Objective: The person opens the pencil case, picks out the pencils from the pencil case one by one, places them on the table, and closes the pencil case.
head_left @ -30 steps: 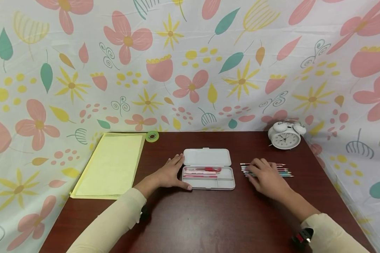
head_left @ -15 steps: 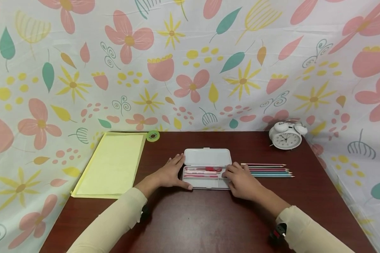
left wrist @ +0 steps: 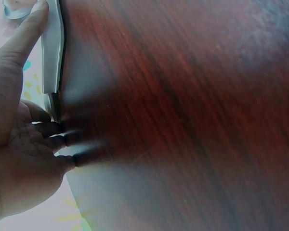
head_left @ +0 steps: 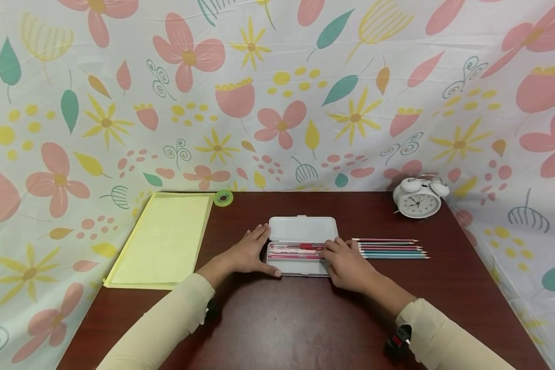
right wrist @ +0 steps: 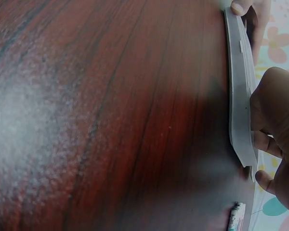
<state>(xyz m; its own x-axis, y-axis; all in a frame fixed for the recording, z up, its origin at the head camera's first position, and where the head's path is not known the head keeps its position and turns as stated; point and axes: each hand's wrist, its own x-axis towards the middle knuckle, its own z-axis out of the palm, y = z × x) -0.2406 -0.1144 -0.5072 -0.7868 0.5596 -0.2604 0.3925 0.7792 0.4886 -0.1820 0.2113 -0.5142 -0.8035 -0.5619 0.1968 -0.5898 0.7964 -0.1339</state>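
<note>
A white pencil case (head_left: 300,266) lies with its lid up on the table, several red and pink pens (head_left: 293,251) in its upper compartment. My left hand (head_left: 245,255) steadies the case's left end, fingers spread and fairly straight, thumb along the front edge. Over the right part of the case, my right hand (head_left: 349,264) has bent fingers and seems to pinch a pencil, mostly hidden beneath them. In the right wrist view, the right hand (right wrist: 282,122) reaches over the case wall (right wrist: 240,96). Several coloured pencils (head_left: 393,250) lie in a row just right of the case.
A yellow zip folder (head_left: 162,239) lies on the left of the dark wooden table (head_left: 277,318), with a green tape roll (head_left: 223,198) by its top corner. A white alarm clock (head_left: 417,197) stands at the back right. Floral cloth (head_left: 277,92) hangs behind.
My right hand has moved left from the row of pencils to the case, then slightly farther left inside it. The left hand has stayed at the case's left end.
</note>
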